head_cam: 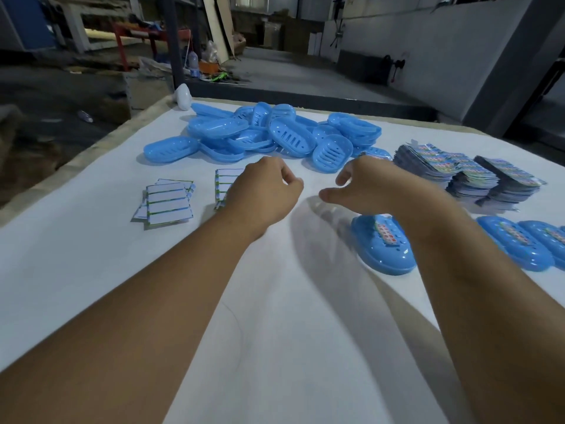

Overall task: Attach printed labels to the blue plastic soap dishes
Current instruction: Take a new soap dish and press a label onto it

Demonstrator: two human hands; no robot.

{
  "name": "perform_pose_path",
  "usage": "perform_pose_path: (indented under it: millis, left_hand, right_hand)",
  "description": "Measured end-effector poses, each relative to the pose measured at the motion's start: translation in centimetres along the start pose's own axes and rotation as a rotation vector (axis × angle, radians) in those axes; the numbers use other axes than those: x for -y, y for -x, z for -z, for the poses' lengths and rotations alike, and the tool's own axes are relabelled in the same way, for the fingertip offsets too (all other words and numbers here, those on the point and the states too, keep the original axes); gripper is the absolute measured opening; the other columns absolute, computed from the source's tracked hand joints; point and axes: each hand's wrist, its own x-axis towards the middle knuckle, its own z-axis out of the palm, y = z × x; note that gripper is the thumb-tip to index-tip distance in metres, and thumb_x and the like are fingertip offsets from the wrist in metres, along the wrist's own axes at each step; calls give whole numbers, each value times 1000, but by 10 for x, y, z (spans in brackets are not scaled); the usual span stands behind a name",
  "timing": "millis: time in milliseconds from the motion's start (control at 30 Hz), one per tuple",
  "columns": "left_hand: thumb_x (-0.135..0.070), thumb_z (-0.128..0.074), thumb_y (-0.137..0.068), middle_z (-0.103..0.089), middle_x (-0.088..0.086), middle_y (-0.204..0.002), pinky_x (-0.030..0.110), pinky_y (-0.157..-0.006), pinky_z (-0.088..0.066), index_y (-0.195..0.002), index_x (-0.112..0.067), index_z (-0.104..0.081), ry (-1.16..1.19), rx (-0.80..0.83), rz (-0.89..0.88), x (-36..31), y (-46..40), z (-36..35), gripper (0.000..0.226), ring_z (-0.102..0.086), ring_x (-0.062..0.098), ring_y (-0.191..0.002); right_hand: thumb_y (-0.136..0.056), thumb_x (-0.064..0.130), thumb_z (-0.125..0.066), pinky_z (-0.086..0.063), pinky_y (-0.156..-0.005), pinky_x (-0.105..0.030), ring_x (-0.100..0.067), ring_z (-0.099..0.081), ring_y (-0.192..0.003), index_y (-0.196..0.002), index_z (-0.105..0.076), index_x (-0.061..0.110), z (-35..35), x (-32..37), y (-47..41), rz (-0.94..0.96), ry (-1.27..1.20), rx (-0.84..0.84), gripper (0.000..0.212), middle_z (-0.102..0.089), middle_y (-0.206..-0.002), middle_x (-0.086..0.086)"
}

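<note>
A heap of blue dishes is lying at the table's far side, label stacks to its right. Both hands are hovering before it: left hand loosely curled, right hand spread, each holding nothing.

Bare cloth centre; dish pile beyond.

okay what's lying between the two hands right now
Nothing: in the head view, only bare white table cover shows between the left hand and the right hand.
</note>
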Motion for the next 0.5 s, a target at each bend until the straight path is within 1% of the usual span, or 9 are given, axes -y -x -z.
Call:
perform_pose_path:
  millis: [33, 67, 133, 200, 267, 333, 367, 433, 500]
  left_hand:
    - [-46, -62, -86, -66, -11, -76, 31, -69, -52, -84, -29, -63, -20, 7, -5, -1, 1, 1, 17, -64, 14, -76]
    - [-45, -62, -87, -64, -11, -77, 30, -69, -51, -83, -29, -64, -40, 13, -11, -1, 1, 2, 17, -64, 15, -77]
    - [-41, -63, -89, -62, -13, -77, 28, -64, -47, -83, -27, -66, -66, 17, -24, -2, 1, 2, 16, -63, 16, -79]
    - [-37, -63, -91, -60, -12, -74, 25, -56, -41, -84, -22, -68, -87, 4, -27, -2, 0, 5, 17, -62, 17, -76]
    - [-35, -62, -92, -59, -7, -72, 25, -54, -40, -85, -18, -68, -122, -36, -18, 2, -3, 10, 19, -61, 18, -72]
    - [-33, -60, -94, -58, -3, -74, 30, -60, -44, -91, -16, -68, -196, -79, -5, 9, -7, 18, 19, -59, 21, -72]
    - [-32, -59, -94, -60, 0, -79, 31, -64, -43, -96, -15, -68, -251, -92, 3, 13, -10, 23, 20, -58, 23, -76]
    - [-33, -59, -93, -65, 6, -98, 32, -71, -40, -105, -13, -66, -343, -108, 28, 22, -16, 31, 24, -60, 27, -91]
    - [-34, -59, -92, -65, 8, -105, 33, -73, -41, -110, -14, -64, -382, -135, 52, 31, -22, 37, 27, -60, 29, -100]
  right_hand:
    - [-88, 61, -63, -48, -73, -35, -25, -60, -88, -107, -72, 14, -6, 2, -4, 10, -24, -24, 51, -65, -96, -3]
    - [-88, 58, -65, -48, -72, -35, -24, -60, -87, -105, -72, 15, -11, 2, -6, 24, -60, -55, 47, -65, -92, -1]
    - [-87, 54, -67, -49, -76, -34, -18, -61, -86, -103, -71, 21, -22, 3, -6, 77, -158, -139, 37, -67, -89, 7]
    - [-86, 50, -68, -48, -71, -29, -8, -60, -78, -98, -71, 28, -29, 4, -4, 155, -277, -204, 26, -67, -84, 15]
    - [-87, 46, -70, -47, -65, -22, -2, -60, -72, -89, -72, 30, -33, 5, 0, 218, -375, -237, 17, -68, -79, 16]
    - [-88, 42, -70, -48, -66, -20, -1, -61, -72, -83, -72, 30, -34, 5, 2, 248, -426, -261, 12, -68, -76, 18]
    - [-88, 39, -70, -47, -66, -19, 0, -61, -73, -81, -72, 30, -35, 5, 3, 254, -439, -275, 11, -68, -76, 18]
    - [-89, 36, -70, -47, -66, -17, 1, -61, -75, -80, -72, 29, -35, 3, 3, 258, -460, -300, 11, -68, -75, 18]
    - [-89, 34, -69, -48, -68, -18, -2, -62, -74, -80, -74, 28, -36, 2, 2, 258, -473, -307, 11, -69, -75, 18]
